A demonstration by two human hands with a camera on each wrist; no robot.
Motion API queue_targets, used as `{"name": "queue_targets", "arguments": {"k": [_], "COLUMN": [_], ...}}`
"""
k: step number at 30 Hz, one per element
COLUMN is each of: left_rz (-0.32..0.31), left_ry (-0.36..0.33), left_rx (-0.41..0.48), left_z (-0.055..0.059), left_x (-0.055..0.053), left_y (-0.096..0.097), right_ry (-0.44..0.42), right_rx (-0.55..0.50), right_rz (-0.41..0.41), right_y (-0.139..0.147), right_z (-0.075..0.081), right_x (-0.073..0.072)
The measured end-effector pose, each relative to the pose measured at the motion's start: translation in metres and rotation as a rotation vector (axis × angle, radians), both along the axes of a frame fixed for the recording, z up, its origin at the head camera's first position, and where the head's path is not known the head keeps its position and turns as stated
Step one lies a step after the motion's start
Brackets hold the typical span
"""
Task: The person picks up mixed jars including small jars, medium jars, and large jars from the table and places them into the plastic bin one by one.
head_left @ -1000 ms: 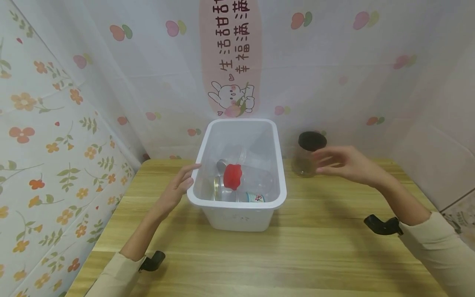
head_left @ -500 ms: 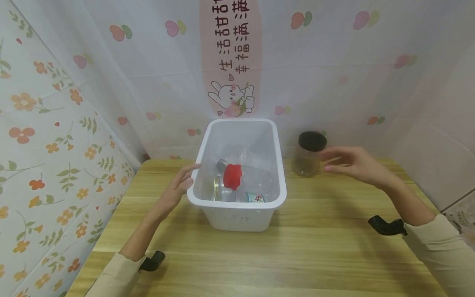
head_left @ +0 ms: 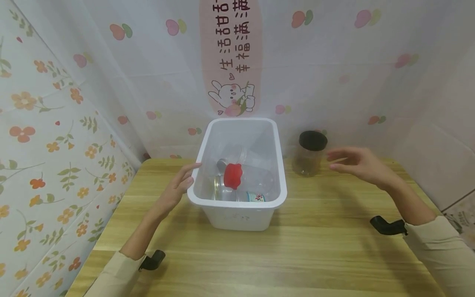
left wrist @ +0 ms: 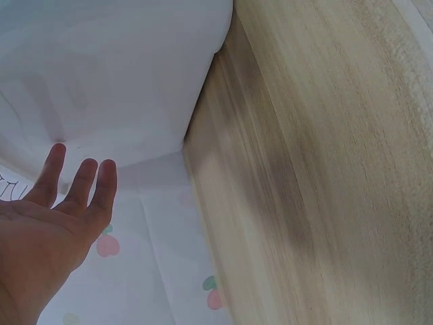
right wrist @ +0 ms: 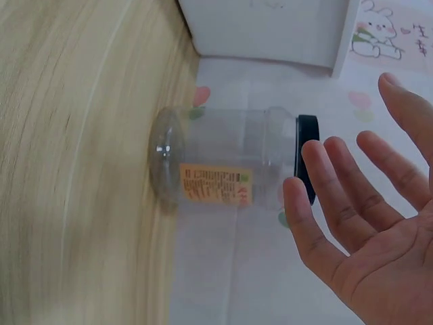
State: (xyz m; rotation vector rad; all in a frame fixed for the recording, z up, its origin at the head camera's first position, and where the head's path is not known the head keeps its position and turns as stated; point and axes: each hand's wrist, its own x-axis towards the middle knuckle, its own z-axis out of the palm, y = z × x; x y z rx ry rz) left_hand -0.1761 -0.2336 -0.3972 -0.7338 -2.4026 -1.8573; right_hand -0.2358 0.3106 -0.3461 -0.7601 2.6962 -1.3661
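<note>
My left hand [head_left: 173,189] is at the left rim of a white plastic tub [head_left: 237,203], its fingertips on the edge. In the left wrist view the fingers [left wrist: 81,183] spread loosely beside the tub's outer wall. To the right of the tub stands a clear jar [head_left: 307,160] with a black lid [head_left: 313,140], upright on the table and bearing an orange label [right wrist: 216,184]. Just right of that jar my right hand [head_left: 365,168] hovers with relaxed, parted fingers, holding nothing. Inside the tub lie several clear containers, one with a red scalloped lid [head_left: 233,176].
The wooden table [head_left: 237,264] backs onto a white curtain [head_left: 167,82] with fruit prints. Another floral curtain [head_left: 55,165] hangs along the left side. Also in the tub are a gold-rimmed jar [head_left: 217,188] and a container with a teal-and-white label [head_left: 256,197].
My right hand has drawn slightly to the right, away from the black-lidded jar, which stays in place. The left hand has kept its spot at the tub's rim.
</note>
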Motion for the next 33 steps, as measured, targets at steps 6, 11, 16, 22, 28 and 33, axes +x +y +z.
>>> {"name": "queue_targets", "arguments": {"k": [6, 11, 16, 22, 28, 33], "left_rz": [-0.008, -0.011, -0.015, -0.003, -0.003, -0.024], "left_ry": [-0.001, 0.007, -0.005, 0.002, 0.009, 0.023], "left_rx": [0.006, 0.006, 0.011, 0.002, 0.002, 0.023], "left_z": [0.0, -0.001, -0.001, 0.0, 0.0, -0.001], "left_x": [0.0, 0.0, 0.001, 0.001, 0.001, 0.0], "left_y": [0.0, -0.001, -0.001, -0.001, -0.001, 0.001], "right_ry": [-0.012, -0.038, -0.044, -0.051, -0.115, -0.156], "right_rx": [0.006, 0.006, -0.012, -0.019, -0.101, -0.131], "right_rz": [-0.018, -0.045, -0.052, -0.089, -0.122, -0.128], "right_y": [0.004, 0.008, 0.009, 0.006, 0.0, -0.004], "right_z": [-0.005, -0.01, -0.013, -0.015, -0.015, -0.016], "right_x": [-0.002, -0.005, -0.008, -0.015, -0.025, -0.031]}}
